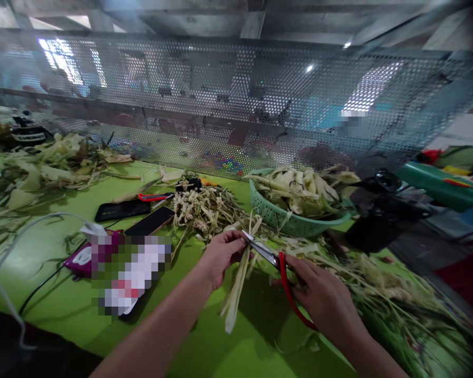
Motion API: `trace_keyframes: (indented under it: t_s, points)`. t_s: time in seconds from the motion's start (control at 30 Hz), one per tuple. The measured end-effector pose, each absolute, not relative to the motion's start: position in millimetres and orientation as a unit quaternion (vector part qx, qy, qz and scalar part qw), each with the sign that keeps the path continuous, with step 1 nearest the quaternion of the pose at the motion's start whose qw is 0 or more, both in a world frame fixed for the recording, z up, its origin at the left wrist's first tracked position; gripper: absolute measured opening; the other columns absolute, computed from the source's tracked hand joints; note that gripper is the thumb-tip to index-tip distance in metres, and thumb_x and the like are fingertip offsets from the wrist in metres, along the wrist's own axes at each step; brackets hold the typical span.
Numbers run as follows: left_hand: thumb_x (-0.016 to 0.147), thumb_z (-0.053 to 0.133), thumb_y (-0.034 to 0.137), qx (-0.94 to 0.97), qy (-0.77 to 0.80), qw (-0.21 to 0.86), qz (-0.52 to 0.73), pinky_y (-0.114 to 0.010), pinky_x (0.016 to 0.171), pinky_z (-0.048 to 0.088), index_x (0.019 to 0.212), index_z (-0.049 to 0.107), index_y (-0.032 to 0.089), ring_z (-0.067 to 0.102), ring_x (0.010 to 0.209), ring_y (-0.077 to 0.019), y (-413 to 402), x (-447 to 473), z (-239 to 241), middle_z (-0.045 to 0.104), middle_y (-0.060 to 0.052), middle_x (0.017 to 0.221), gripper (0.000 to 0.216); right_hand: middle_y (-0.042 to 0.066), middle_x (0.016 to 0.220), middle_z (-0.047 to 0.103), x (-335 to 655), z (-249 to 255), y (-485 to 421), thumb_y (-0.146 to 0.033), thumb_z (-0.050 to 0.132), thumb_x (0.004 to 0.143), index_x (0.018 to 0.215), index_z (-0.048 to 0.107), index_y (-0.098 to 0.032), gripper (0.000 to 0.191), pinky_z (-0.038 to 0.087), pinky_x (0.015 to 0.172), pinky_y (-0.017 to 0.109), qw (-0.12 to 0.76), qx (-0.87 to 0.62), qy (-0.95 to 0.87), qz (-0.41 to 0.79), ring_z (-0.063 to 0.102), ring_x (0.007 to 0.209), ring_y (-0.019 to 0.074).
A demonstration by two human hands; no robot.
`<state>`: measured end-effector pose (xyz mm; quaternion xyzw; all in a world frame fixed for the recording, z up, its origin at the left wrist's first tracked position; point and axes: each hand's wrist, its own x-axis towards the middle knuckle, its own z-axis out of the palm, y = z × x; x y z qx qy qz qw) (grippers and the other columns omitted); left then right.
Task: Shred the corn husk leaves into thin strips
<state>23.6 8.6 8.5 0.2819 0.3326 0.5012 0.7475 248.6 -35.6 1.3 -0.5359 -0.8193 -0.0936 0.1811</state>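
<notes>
Between its closed fingers my left hand (224, 257) pinches a pale strip of dried corn husk (238, 289), whose long ends hang down over the green tabletop. My right hand (321, 294) grips red-handled scissors (286, 289). Their metal blades point left and meet the husk right beside my left fingertips. Whether the blades are fully closed is hard to make out. Just beyond my hands lies a heap of small knotted husk pieces (207, 210). A green plastic basket (287, 223) of wide pale husks stands behind the scissors.
Two dark phones (122, 210) and another red-handled cutter (155, 197) lie at left of the heap. Nearer are a purple power strip (92, 257) with a white plug and cable. Loose husks (59, 163) cover the far left, husk scraps (378, 283) the right. A perforated metal screen (205, 105) stands behind.
</notes>
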Motion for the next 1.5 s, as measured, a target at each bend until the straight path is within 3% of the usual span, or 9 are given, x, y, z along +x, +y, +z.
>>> trace_keyframes:
  t_s: [0.13, 0.33, 0.57, 0.67, 0.9, 1.1, 1.33, 1.43, 1.5]
  points:
    - [0.074, 0.068, 0.013, 0.276, 0.327, 0.750, 0.505, -0.019, 0.058, 0.051, 0.077, 0.061, 0.012, 0.061, 0.054, -0.0082, 10, 23, 8, 0.060, 0.000, 0.069, 0.007, 0.006, 0.099, 0.074, 245, 4, -38, -0.024, 0.050, 0.083, 0.116, 0.060, -0.024, 0.034, 0.049, 0.057, 0.028, 0.211, -0.547, -0.808, -0.050, 0.070, 0.072, 0.0227]
    - [0.073, 0.070, 0.014, 0.250, 0.319, 0.746, 0.528, -0.019, 0.056, 0.051, 0.081, 0.060, 0.013, 0.062, 0.054, -0.0088, 14, 20, 6, 0.061, 0.000, 0.070, 0.012, 0.006, 0.094, 0.075, 246, 8, -34, -0.029, 0.053, 0.083, 0.115, 0.058, -0.022, 0.033, 0.053, 0.061, 0.026, 0.263, -0.588, -0.764, 0.041, 0.071, 0.075, 0.0225]
    - [0.076, 0.065, 0.011, 0.214, 0.328, 0.733, 0.556, -0.019, 0.055, 0.050, 0.081, 0.062, 0.013, 0.058, 0.052, -0.0076, 17, 15, 13, 0.061, -0.001, 0.067, 0.006, 0.007, 0.113, 0.070, 271, -1, -20, -0.031, 0.054, 0.082, 0.119, 0.061, -0.025, 0.039, 0.055, 0.068, 0.036, 0.152, -0.589, -0.792, -0.042, 0.070, 0.088, 0.0268]
    - [0.075, 0.066, 0.011, 0.224, 0.331, 0.740, 0.542, -0.020, 0.056, 0.050, 0.080, 0.063, 0.013, 0.057, 0.052, -0.0079, 15, 17, 14, 0.062, -0.002, 0.068, 0.006, 0.006, 0.109, 0.071, 278, 1, -18, -0.028, 0.054, 0.082, 0.115, 0.065, -0.027, 0.035, 0.055, 0.074, 0.037, 0.123, -0.560, -0.819, -0.027, 0.068, 0.092, 0.0254]
    - [0.069, 0.074, 0.020, 0.315, 0.333, 0.747, 0.483, -0.019, 0.057, 0.048, 0.083, 0.065, 0.015, 0.057, 0.056, -0.0077, 10, 22, 3, 0.062, -0.001, 0.070, 0.018, 0.007, 0.107, 0.065, 235, 50, -29, -0.031, 0.047, 0.092, 0.111, 0.066, -0.025, 0.027, 0.049, 0.083, 0.032, 0.310, -0.514, -0.800, 0.023, 0.062, 0.097, 0.0206]
    - [0.064, 0.078, 0.021, 0.343, 0.344, 0.736, 0.471, -0.021, 0.059, 0.048, 0.076, 0.066, 0.013, 0.056, 0.057, -0.0083, 7, 24, 10, 0.063, -0.002, 0.070, 0.019, 0.006, 0.091, 0.061, 196, 68, -15, -0.032, 0.054, 0.090, 0.114, 0.065, -0.024, 0.028, 0.047, 0.072, 0.029, 0.322, -0.505, -0.799, 0.053, 0.059, 0.080, 0.0175]
    - [0.065, 0.077, 0.020, 0.352, 0.308, 0.746, 0.474, -0.019, 0.060, 0.046, 0.079, 0.068, 0.012, 0.056, 0.057, -0.0075, 8, 23, 11, 0.063, -0.002, 0.070, 0.019, 0.005, 0.082, 0.063, 189, 81, -19, -0.032, 0.059, 0.086, 0.078, 0.067, -0.018, 0.018, 0.046, 0.071, 0.029, 0.365, -0.498, -0.782, 0.081, 0.059, 0.077, 0.0177]
    - [0.071, 0.072, 0.018, 0.347, 0.299, 0.736, 0.498, -0.016, 0.058, 0.043, 0.082, 0.067, 0.011, 0.055, 0.056, -0.0061, 11, 20, 12, 0.061, 0.000, 0.067, 0.014, 0.003, 0.074, 0.066, 194, 108, -48, -0.038, 0.062, 0.085, 0.073, 0.069, -0.019, 0.023, 0.048, 0.066, 0.025, 0.274, -0.435, -0.823, 0.241, 0.061, 0.069, 0.0145]
    - [0.073, 0.068, 0.014, 0.310, 0.306, 0.745, 0.505, -0.016, 0.056, 0.044, 0.085, 0.065, 0.012, 0.055, 0.054, -0.0063, 13, 18, 15, 0.059, 0.000, 0.065, 0.012, 0.002, 0.068, 0.069, 198, 125, -66, -0.044, 0.061, 0.085, 0.075, 0.074, -0.023, 0.027, 0.049, 0.065, 0.023, 0.100, -0.312, -0.845, 0.422, 0.065, 0.067, 0.0138]
